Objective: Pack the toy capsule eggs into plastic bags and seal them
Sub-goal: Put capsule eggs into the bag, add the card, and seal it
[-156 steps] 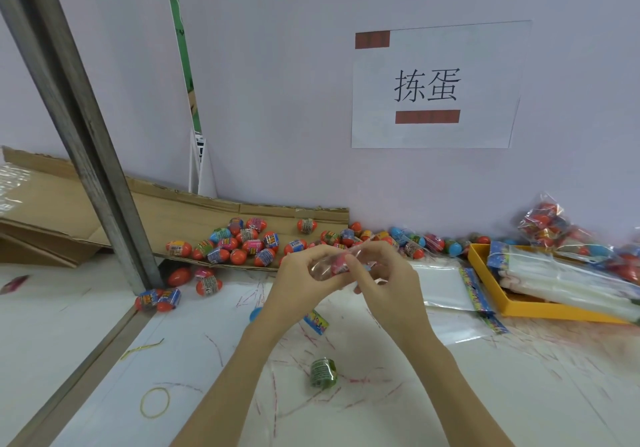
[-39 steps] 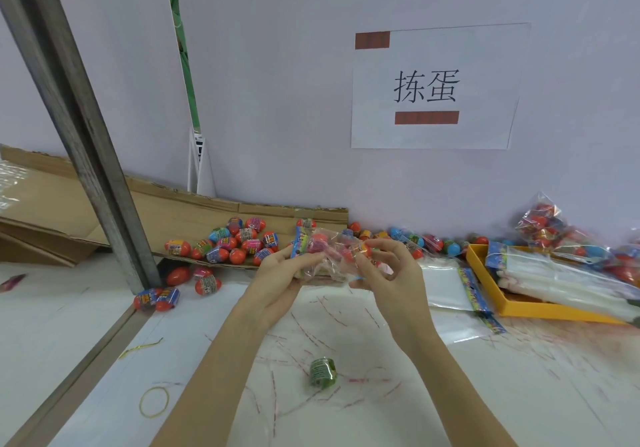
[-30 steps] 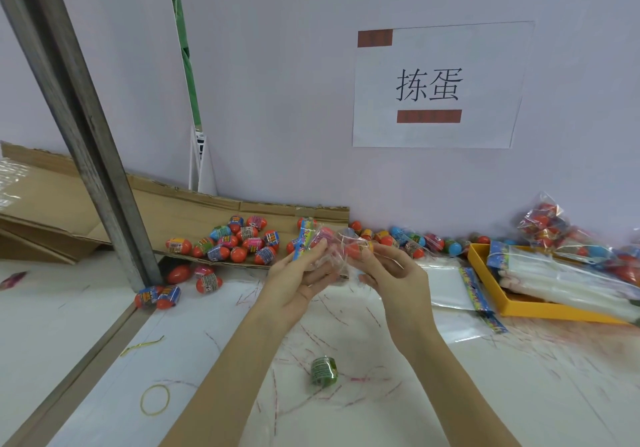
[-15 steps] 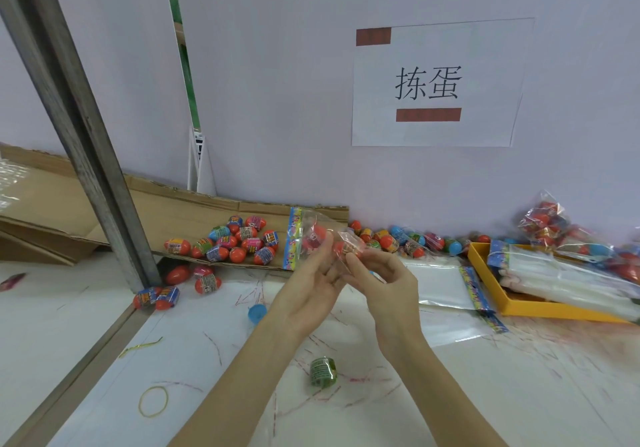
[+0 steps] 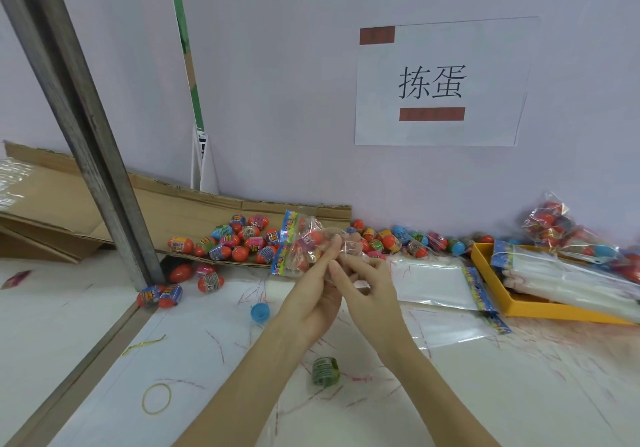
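Right now both hands' fingers (image 5: 334, 244) pinch the clear egg-filled plastic bag (image 5: 304, 244); loose twist could spill eggs onto the white worktop (image 5: 214, 353) below the bag.

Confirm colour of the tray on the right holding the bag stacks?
Yellow-orange tray, seen in the head view, the only one.

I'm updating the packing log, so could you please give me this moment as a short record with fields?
left hand: holds the filled bag from below
right hand: pinches the bag's twisted neck
bag contents: several capsule eggs, count unclear
loose eggs: on the cardboard and along the wall
empty bags: flat, right of the hands
yellow tray: far right, holds more bags
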Demonstrator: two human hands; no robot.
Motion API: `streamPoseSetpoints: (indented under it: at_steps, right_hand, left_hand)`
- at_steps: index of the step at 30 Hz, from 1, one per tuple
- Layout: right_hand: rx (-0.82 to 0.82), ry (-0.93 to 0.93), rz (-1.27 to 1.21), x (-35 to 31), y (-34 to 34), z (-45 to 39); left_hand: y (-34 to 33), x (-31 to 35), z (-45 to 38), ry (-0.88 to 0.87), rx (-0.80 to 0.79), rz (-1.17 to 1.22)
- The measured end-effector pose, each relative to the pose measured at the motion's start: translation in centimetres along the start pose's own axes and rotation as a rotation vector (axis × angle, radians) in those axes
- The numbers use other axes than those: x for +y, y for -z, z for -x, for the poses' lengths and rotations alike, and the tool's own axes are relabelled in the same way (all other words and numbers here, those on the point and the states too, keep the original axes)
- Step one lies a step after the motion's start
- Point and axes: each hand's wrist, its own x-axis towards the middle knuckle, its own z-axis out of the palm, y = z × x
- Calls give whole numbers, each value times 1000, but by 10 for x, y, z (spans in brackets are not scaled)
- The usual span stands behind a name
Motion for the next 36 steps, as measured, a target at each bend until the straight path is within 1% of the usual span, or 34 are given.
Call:
streamPoseSetpoints:
  at_steps: [3,5,8,9,11,13,14,16,17,18,19,20,22,23,24,27,30,33,35,36]
  right_hand:
    - [-31,-24,25,0,0,1]
    - [-4,-13,19,-2,-1,2]
    - [134,47,-53,-5,1,0]
    - [183,58,-81,-6,4,-1]
    - [251,86,-63,-6,13,-5]
    - [274,139,41,-5,23,-9]
    - [276,179,99,-5,27,-11]
    - [256,285,239,-5,33,-14]
    - [230,350,326,-5,35,-15]
    - [195,414,407,-4,35,-15]
    - [157,471,472,-2,35,-14]
    - [122,516,517,-1,34,-13]
    - [62,568,565,0,31,-10]
    - [35,583,578,0,30,-9]
    - [15,591,586,-1,29,-8]
    - [13,585,534,-4,33,-12]
    - [49,541,463,-7,33,-12]
    - [121,413,323,-9,31,-9]
    - [208,366,248,-10,32,-9]
    - [254,338,212,-11,34,-10]
  left_hand:
    - [-1,0,3,-4,-39,-13]
    - [1,1,2,-15,-79,34]
    - [0,5,1,-24,-145,221]
    - [0,8,0,-43,-137,248]
    - [3,15,-2,-115,-48,222]
    - [9,25,-3,-190,77,112]
    - [12,30,-2,-242,142,-15]
    - [17,38,-1,-386,275,-347]
    - [19,41,1,-470,304,-510]
    - [21,44,2,-538,286,-668]
    - [23,45,3,-564,211,-814]
    - [26,45,4,-535,99,-943]
    - [30,43,6,-385,-120,-1125]
    - [30,41,6,-325,-189,-1151]
    - [30,39,6,-289,-216,-1133]
    - [31,42,8,-238,-220,-1042]
    - [31,44,9,-227,-213,-1157]
    - [29,41,9,-253,-155,-1156]
    - [31,43,6,-302,-61,-1123]
    - [34,44,3,-343,14,-1104]
